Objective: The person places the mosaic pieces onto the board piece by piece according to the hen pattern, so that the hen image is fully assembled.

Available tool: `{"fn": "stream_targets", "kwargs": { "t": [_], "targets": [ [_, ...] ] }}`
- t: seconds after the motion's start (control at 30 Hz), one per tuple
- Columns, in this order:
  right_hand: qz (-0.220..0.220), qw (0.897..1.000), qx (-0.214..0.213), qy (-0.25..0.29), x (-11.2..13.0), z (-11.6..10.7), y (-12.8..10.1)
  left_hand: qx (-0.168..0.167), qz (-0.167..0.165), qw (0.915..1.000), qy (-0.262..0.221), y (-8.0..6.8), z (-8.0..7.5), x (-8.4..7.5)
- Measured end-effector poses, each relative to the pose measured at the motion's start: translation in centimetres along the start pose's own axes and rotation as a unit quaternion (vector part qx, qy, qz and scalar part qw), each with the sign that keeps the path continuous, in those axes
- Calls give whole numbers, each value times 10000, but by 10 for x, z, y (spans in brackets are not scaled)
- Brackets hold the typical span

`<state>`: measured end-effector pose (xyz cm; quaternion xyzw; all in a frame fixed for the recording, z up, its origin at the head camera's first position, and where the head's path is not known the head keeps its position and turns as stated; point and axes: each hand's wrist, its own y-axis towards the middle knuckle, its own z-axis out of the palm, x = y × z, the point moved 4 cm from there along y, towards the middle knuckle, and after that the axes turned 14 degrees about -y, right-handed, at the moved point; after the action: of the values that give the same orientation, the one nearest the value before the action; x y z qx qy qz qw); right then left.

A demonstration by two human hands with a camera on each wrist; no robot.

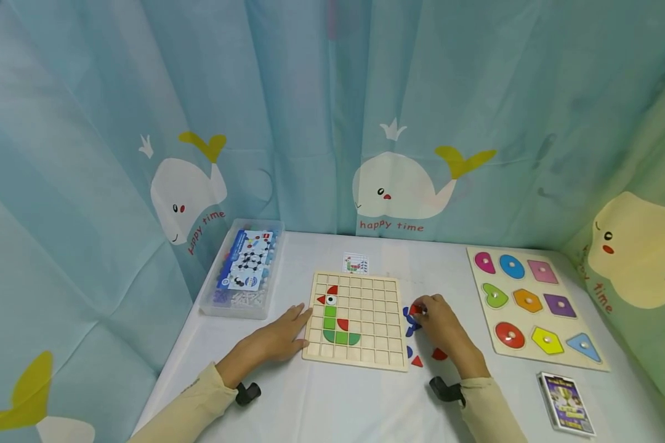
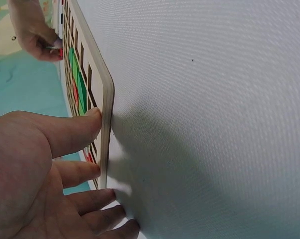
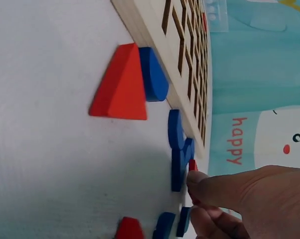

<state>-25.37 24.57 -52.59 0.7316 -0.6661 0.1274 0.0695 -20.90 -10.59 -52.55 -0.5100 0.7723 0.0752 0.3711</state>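
Note:
My left hand rests at the left edge of a wooden grid board; in the left wrist view its thumb touches the rim and the fingers are loosely extended. Green pieces, red pieces and a round eye piece form a bird-like figure on the board. Beyond the board's right edge, my right hand pinches a small red piece between thumb and fingers. Blue pieces lie beside and below that hand. Nearer me are a red triangle and a red rounded piece.
A small pattern card lies behind the board. At the left stands a clear plastic box of small parts. On the right are a knobbed shape puzzle and a boxed card deck. A whale-print curtain surrounds the table.

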Motion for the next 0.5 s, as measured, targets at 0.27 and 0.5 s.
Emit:
{"fn": "stream_targets", "kwargs": {
  "t": [0.27,0.5],
  "targets": [
    [-373,9984,-274,336,23,-4,-4,-2,12,10000,-99,-2,0,-1],
    [-1025,9926,-206,615,68,6,-15,8,30,9999,-110,-1,-1,-2]
  ]
}}
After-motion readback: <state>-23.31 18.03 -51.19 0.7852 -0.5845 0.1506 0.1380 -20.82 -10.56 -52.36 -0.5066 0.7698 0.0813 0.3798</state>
